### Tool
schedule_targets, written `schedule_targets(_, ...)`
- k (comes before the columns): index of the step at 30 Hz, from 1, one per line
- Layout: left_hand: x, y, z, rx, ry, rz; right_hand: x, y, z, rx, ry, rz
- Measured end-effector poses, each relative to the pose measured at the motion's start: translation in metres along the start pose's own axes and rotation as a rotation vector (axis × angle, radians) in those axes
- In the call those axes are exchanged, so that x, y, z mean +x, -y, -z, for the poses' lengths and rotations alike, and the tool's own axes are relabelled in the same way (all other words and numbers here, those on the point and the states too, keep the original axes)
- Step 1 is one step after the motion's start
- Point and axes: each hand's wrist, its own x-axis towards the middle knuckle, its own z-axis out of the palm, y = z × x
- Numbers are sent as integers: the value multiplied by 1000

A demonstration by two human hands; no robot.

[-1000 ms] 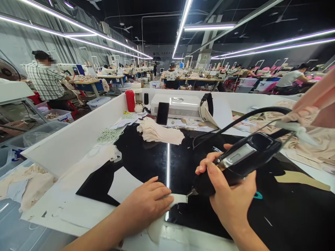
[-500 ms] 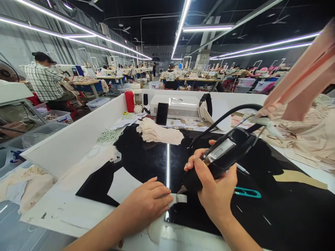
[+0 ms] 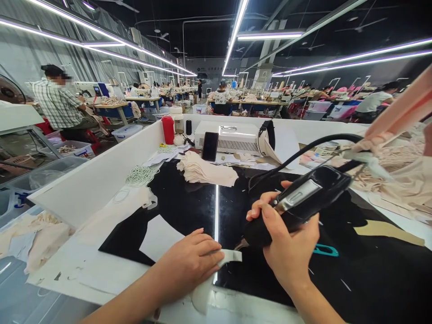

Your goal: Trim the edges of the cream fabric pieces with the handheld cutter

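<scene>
My right hand [image 3: 289,245] is wrapped round a black corded power tool [image 3: 312,191] with a silver plate on its side; its exact kind is unclear. The tool tilts down to the left, its small metal tip close to the right end of a pale strip [image 3: 233,255] and apart from it. My left hand [image 3: 189,261] lies flat over that strip with fingers stretched out, pressing it on the dark board [image 3: 270,279]. The strip curves toward me below the hand and is partly hidden. A thumb of this hand is not visible.
Behind the hands lies a stack of pale fabric pieces [image 3: 205,168], with a phone [image 3: 209,146] against a white machine [image 3: 226,136]. Right of the tool are teal-handled snips [image 3: 326,250] and a tan card piece [image 3: 388,231]. Pink fabric [image 3: 394,121] hangs by the cable [image 3: 303,146].
My right hand has moved right with the power tool, drawing its tip away from the strip. My left hand stays in place on the strip.
</scene>
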Motion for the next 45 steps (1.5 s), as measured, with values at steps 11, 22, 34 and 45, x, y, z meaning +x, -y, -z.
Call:
schedule_targets(11,0,1,0,-14,-16,-3,0,-1,1,12,9,-1)
schedule_targets(22,2,0,3,6,-25,-21,-3,0,-1,-33,30,3)
schedule_targets(34,-1,2,3,-4,-12,-15,-14,6,-5,42,90,-29)
schedule_targets(45,-2,3,2,-18,-3,-6,-16,6,-8,75,75,-31)
